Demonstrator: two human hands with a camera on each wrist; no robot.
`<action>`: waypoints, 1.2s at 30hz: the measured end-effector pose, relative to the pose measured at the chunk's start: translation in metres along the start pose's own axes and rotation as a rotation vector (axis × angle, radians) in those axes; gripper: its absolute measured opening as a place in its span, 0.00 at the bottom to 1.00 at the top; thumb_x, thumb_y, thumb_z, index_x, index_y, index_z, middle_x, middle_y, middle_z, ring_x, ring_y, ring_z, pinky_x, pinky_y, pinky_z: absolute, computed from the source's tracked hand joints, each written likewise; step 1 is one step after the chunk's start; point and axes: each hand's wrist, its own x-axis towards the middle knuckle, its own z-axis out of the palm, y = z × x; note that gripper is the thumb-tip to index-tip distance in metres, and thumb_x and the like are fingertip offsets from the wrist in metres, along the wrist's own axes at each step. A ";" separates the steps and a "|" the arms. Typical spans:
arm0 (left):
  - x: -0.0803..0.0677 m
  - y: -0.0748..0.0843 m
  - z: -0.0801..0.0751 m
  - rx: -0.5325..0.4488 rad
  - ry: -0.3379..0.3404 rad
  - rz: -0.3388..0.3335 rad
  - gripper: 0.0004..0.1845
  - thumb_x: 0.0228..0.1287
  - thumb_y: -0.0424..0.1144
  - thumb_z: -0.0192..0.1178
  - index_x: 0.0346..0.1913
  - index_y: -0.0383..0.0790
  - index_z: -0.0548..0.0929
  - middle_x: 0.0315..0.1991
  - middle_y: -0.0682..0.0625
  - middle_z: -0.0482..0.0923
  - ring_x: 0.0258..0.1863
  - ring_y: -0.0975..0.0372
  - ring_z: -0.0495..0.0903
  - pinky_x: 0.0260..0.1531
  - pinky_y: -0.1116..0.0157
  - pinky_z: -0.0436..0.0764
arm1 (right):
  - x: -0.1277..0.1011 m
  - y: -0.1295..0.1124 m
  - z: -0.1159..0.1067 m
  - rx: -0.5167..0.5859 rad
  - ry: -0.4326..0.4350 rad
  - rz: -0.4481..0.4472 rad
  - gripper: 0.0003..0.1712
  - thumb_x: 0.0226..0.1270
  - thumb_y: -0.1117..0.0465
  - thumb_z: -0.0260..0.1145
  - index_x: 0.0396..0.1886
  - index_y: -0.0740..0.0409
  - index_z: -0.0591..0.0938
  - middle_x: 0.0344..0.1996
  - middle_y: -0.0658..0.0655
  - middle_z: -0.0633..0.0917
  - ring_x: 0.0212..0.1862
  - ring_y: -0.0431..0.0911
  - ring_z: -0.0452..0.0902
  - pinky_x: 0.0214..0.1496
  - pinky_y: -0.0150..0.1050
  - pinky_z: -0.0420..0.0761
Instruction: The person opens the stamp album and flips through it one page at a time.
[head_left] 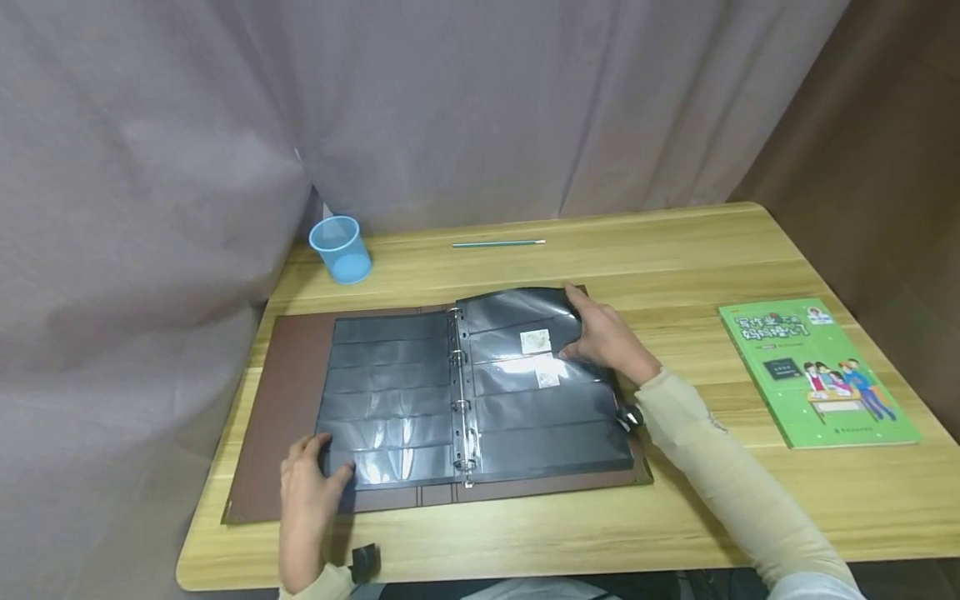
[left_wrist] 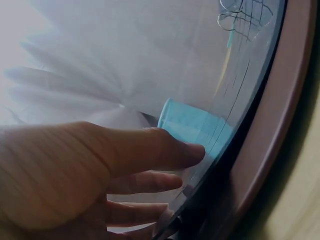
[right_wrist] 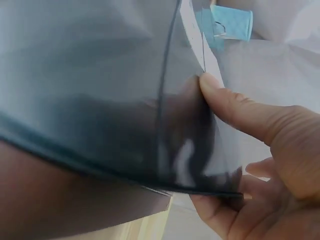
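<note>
Two hands on one open album [head_left: 450,392]: my right hand [head_left: 603,337] pinches a lifted sleeve page [head_left: 525,312]; left hand [head_left: 307,483], fingers straight, presses the left page [head_left: 382,400].

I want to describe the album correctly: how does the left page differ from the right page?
The left page lies flat; the right page is lifted and curved at its top corner. The left hand rests on the left page's lower corner; the right hand pinches the right page's edge. Only the right page shows stamps. Both are dark pocket sheets on rings.
</note>
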 end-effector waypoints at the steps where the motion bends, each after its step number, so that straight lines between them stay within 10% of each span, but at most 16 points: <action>1: 0.000 0.000 0.001 0.003 0.002 -0.003 0.30 0.57 0.29 0.68 0.62 0.21 0.74 0.67 0.24 0.63 0.66 0.31 0.60 0.65 0.35 0.60 | 0.000 -0.001 -0.001 0.006 0.001 -0.007 0.73 0.42 0.66 0.85 0.82 0.63 0.47 0.77 0.69 0.57 0.68 0.68 0.67 0.74 0.57 0.60; 5: 0.000 -0.001 0.003 0.019 0.011 -0.009 0.30 0.56 0.28 0.69 0.62 0.22 0.74 0.67 0.24 0.63 0.66 0.32 0.61 0.65 0.36 0.61 | -0.003 -0.004 -0.006 0.047 -0.018 -0.040 0.73 0.45 0.68 0.83 0.82 0.60 0.44 0.81 0.63 0.43 0.70 0.69 0.63 0.76 0.58 0.54; 10: 0.003 -0.001 0.006 0.063 0.021 0.019 0.30 0.54 0.27 0.70 0.60 0.20 0.75 0.65 0.23 0.65 0.62 0.31 0.63 0.62 0.36 0.64 | -0.013 -0.005 -0.015 0.130 -0.051 -0.147 0.71 0.51 0.76 0.76 0.83 0.48 0.39 0.80 0.58 0.29 0.58 0.72 0.73 0.62 0.61 0.74; 15: 0.003 -0.001 0.009 0.076 0.020 0.029 0.31 0.53 0.27 0.71 0.60 0.20 0.75 0.64 0.22 0.65 0.61 0.30 0.64 0.60 0.36 0.66 | -0.026 -0.004 -0.023 0.239 -0.075 -0.196 0.71 0.54 0.82 0.69 0.82 0.46 0.32 0.77 0.59 0.22 0.77 0.69 0.35 0.67 0.65 0.67; 20: 0.002 -0.002 0.011 0.068 0.021 0.039 0.30 0.54 0.28 0.70 0.61 0.20 0.74 0.64 0.22 0.64 0.59 0.30 0.64 0.59 0.36 0.67 | -0.039 -0.006 -0.032 0.403 -0.102 -0.095 0.68 0.59 0.78 0.66 0.80 0.54 0.26 0.79 0.66 0.28 0.75 0.73 0.43 0.70 0.60 0.64; 27: 0.000 -0.001 0.011 0.067 0.010 0.024 0.30 0.56 0.28 0.69 0.62 0.21 0.74 0.65 0.22 0.63 0.61 0.31 0.63 0.60 0.36 0.66 | -0.054 -0.010 -0.043 0.552 -0.200 0.045 0.47 0.70 0.73 0.54 0.78 0.75 0.37 0.69 0.83 0.62 0.54 0.61 0.77 0.43 0.36 0.82; 30: 0.000 0.000 0.010 0.073 0.002 0.014 0.30 0.57 0.29 0.69 0.62 0.21 0.73 0.66 0.22 0.63 0.62 0.31 0.62 0.61 0.36 0.65 | -0.061 -0.013 -0.045 0.540 -0.220 0.030 0.44 0.69 0.76 0.53 0.78 0.76 0.40 0.51 0.76 0.76 0.43 0.53 0.79 0.33 0.41 0.83; 36: 0.001 0.000 0.012 0.087 0.002 0.014 0.30 0.58 0.30 0.68 0.62 0.21 0.73 0.66 0.22 0.62 0.60 0.30 0.62 0.59 0.36 0.67 | -0.070 -0.023 -0.045 0.502 -0.236 0.011 0.48 0.67 0.79 0.55 0.79 0.73 0.39 0.31 0.57 0.70 0.23 0.46 0.74 0.25 0.44 0.84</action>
